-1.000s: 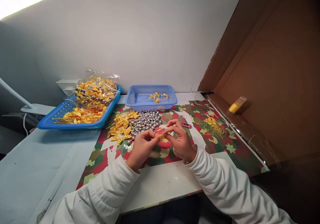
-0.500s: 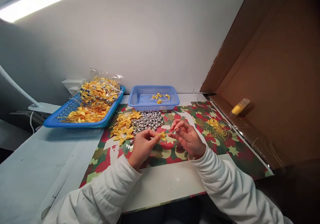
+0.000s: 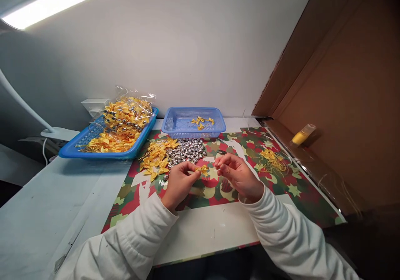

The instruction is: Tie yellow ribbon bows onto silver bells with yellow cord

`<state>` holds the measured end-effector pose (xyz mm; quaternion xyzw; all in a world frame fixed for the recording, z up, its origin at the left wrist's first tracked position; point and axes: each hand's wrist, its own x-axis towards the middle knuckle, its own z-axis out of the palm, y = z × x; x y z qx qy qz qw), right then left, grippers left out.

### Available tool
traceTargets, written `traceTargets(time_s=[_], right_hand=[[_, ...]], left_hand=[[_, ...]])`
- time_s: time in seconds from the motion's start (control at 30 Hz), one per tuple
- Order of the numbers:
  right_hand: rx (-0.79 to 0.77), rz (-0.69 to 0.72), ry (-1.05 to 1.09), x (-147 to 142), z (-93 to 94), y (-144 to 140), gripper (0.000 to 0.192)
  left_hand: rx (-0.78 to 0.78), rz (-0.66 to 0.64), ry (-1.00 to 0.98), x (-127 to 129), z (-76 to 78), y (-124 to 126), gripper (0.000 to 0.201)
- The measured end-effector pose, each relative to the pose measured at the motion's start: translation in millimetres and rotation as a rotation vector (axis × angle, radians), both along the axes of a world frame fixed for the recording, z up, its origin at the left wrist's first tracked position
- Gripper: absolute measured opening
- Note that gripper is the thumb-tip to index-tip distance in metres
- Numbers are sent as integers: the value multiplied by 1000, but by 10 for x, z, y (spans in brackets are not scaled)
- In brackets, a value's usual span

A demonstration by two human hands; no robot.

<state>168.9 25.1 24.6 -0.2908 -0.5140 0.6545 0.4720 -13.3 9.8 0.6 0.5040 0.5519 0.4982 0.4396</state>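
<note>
A tube lamp [image 3: 65, 3] slants across the upper left of the frame, burnt out to plain white. Its light washes the pale wall [image 3: 187, 55], brightest at upper centre and greying toward the left edge. The cardboard panel [image 3: 353, 105] on the right is dim, sinking to near black at the far right and lower right. Sharp glints mark the clear plastic bag [image 3: 150, 95] and silver balls [image 3: 193, 148]; a small glare spot sits on the white tabletop [image 3: 215, 230]. Wide-angle stretching pulls the sleeves [image 3: 290, 230] long. The yellow bow [image 3: 203, 170] at centre shows little fine detail.
</note>
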Motion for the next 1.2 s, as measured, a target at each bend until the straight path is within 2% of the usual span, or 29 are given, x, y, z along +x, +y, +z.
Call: traceTargets(time_s=[0.1,0.23,0.37,0.53,0.77,0.93,1.03,1.2], right_hand=[[171,-80,-48,47,29,-5,20],[291,-153,87,126,108,-29,14],[357,-256,226,219,202,-33,10],[390,-331,273,271,239,-17,8],[397,-362,283,265,245,-25,8],[336,-358,169,234,223,-37,13],[291,-345,87,205,175,-41,18],[226,-284,-29,168,85,-47,23]], left_hand=[[-6,0,7,-7,-16,9,17],[-25,-4,-25,-15,-24,22,21],[-54,9,-102,-13,0,25,28],[-80,6,-141,0,26,23,32],[-98,15,-160,4,25,24,30],[-77,18,-172,-1,62,0,26],[-113,-59,-188,-5,76,-15,27],[-219,-205,-325,3,60,-41,19]])
